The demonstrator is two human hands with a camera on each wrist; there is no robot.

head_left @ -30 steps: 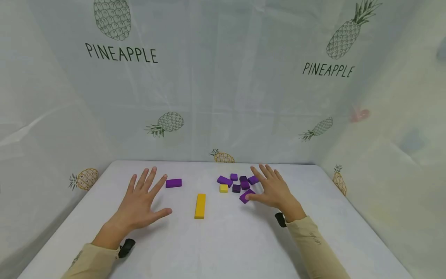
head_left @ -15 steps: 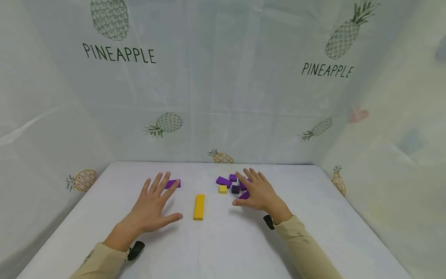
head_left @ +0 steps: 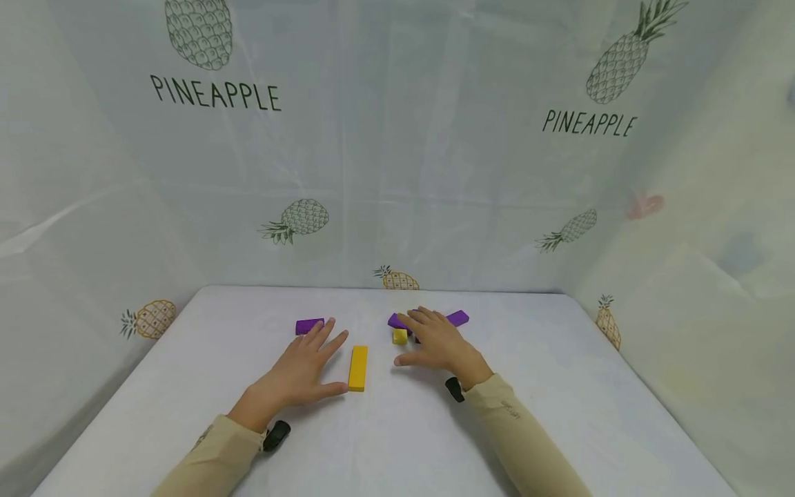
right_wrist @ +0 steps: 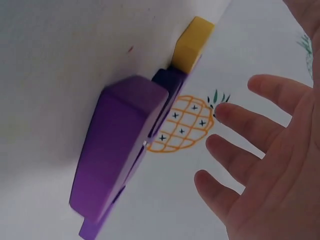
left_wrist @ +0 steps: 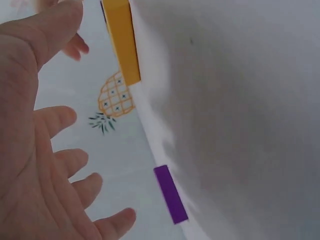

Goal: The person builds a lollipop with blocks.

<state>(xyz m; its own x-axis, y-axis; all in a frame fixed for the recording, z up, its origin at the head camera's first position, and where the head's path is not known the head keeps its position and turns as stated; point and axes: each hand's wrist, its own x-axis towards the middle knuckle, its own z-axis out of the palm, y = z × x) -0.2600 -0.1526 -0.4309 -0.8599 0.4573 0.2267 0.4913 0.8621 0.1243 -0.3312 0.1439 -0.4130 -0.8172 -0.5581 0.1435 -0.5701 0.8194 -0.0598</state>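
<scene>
My left hand (head_left: 304, 373) is spread above the table, its thumb tip close beside a long orange-yellow block (head_left: 357, 368). A purple block (head_left: 308, 326) lies just beyond its fingertips; in the left wrist view both the orange-yellow block (left_wrist: 123, 42) and the purple block (left_wrist: 170, 194) stand apart from the palm. My right hand (head_left: 439, 345) hovers with fingers extended over a cluster of purple blocks, hiding most of them in the head view. A small yellow block (head_left: 399, 337) shows beside its index finger. The right wrist view has a large purple block (right_wrist: 120, 147) and the yellow block (right_wrist: 192, 44), apart from the fingers.
A purple block (head_left: 457, 318) sticks out beyond the right hand. The white table (head_left: 385, 449) ends at a hanging cloth (head_left: 397, 172) printed with pineapples, which also closes off both sides.
Both hands have moved inward: the left hand rightward toward the orange-yellow block, the right hand leftward over the purple blocks. The blocks appear to lie where they were.
</scene>
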